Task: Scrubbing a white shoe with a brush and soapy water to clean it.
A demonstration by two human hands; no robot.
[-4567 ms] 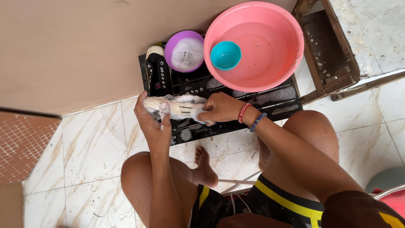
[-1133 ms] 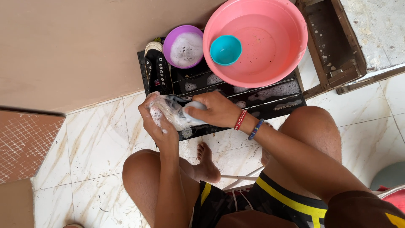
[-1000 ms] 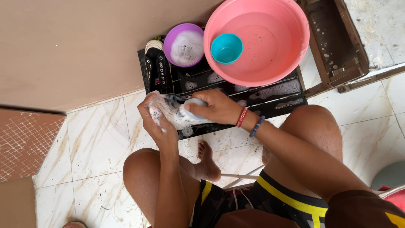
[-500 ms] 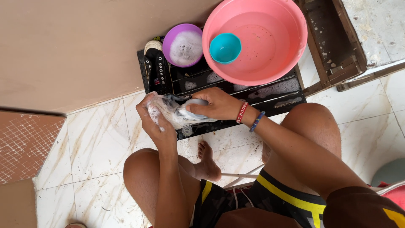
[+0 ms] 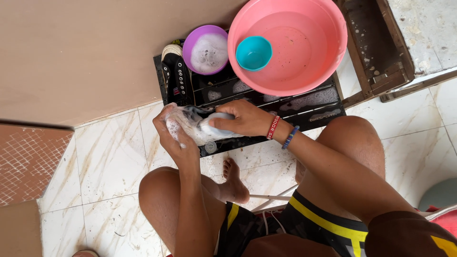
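Since the frame from half a second ago, little has shifted: the right hand [image 5: 240, 119] is drawn very slightly toward 9 o'clock along the soapy shoe [image 5: 193, 124], and the brush [image 5: 215, 124] is carried with it.

That shoe, coated in white suds, is held above the edge of the black mat [image 5: 266, 107], just off the marble-patterned floor tiles [image 5: 107, 157]. It is gripped from the 9 o'clock side by the left hand [image 5: 172, 135], whose fingers are curled tightly around it. At the shoe's 3 o'clock end the pale blue-grey brush is pressed against it, and the right hand is clamped on the brush, fingers wrapped over its top. A red wristband [image 5: 273, 127] and a blue beaded bracelet [image 5: 289, 137] are worn on that wrist.

At 12 o'clock from the held shoe, a second black shoe [image 5: 176, 78] with white eyelets is laid on the mat. At 1 o'clock a purple bowl [image 5: 205, 44] of foam is set, touching a large pink basin [image 5: 309, 62] at 2 o'clock. Inside the basin a teal cup [image 5: 253, 52] is seen sitting upright. A worn wooden frame [image 5: 376, 57] is seen at 3 o'clock of the basin. At 6 o'clock a bare foot [image 5: 232, 183] is planted on the tiles between the knees.
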